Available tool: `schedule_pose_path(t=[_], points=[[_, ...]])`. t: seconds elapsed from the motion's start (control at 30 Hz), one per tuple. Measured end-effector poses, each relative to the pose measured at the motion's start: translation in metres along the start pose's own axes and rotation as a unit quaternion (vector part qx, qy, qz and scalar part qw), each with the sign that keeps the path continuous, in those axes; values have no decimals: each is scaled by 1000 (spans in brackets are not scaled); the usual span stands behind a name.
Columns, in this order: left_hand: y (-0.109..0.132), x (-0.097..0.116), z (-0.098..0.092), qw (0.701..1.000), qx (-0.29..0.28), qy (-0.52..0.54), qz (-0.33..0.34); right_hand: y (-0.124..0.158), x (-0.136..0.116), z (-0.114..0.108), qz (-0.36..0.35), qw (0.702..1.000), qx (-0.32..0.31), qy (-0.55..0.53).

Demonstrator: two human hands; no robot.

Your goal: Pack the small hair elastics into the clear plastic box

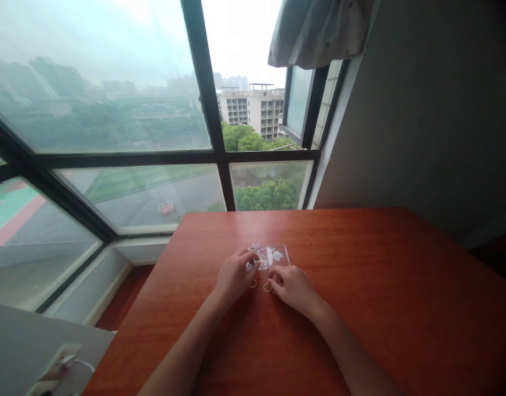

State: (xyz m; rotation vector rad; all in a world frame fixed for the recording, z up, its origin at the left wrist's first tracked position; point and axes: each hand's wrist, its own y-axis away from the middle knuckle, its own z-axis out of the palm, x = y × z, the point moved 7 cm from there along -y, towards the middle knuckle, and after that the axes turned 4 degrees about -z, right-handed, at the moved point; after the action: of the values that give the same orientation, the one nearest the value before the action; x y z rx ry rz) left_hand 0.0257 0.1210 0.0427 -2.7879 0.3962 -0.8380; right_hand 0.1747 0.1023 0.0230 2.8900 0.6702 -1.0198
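Over the left part of a small clear plastic box (pixel 286 254) is my left hand (pixel 235 275), its thumb and fingers drawn together in a pinch. Small shiny ring-like pieces (pixel 260 249) show in that part, partly covered by the fingers. A white patch (pixel 275 255) is on the box's right part. My right hand (pixel 293 286) is closed just in front of the box, fingers curled toward the thumb; what they hold, if anything, is too small to make out. One gold-coloured ring (pixel 267 287) lies by its fingertips, with another partly hidden there. A further gold ring (pixel 253 284) lies beside my left hand.
The reddish-brown wooden table (pixel 360 247) stands against a dark-framed window (pixel 220 157). A grey curtain (pixel 319 33) hangs at the upper right. A wall socket with a plugged-in white cord (pixel 69 360) is at the lower left, below table height.
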Motion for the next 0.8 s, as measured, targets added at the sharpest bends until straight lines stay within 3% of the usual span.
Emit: schedule_pose_path(t=[0.23,0.47,0.8], points=[[-2,-1,-10,1000,15,16,-5,1,0,7,1,999,-30,33],[-2,1,-8,999,5,32,3,0,-1,10,-2,998,-41,48],[3,19,0,990,-67,115,46,-1,6,-11,13,996,93,-12]])
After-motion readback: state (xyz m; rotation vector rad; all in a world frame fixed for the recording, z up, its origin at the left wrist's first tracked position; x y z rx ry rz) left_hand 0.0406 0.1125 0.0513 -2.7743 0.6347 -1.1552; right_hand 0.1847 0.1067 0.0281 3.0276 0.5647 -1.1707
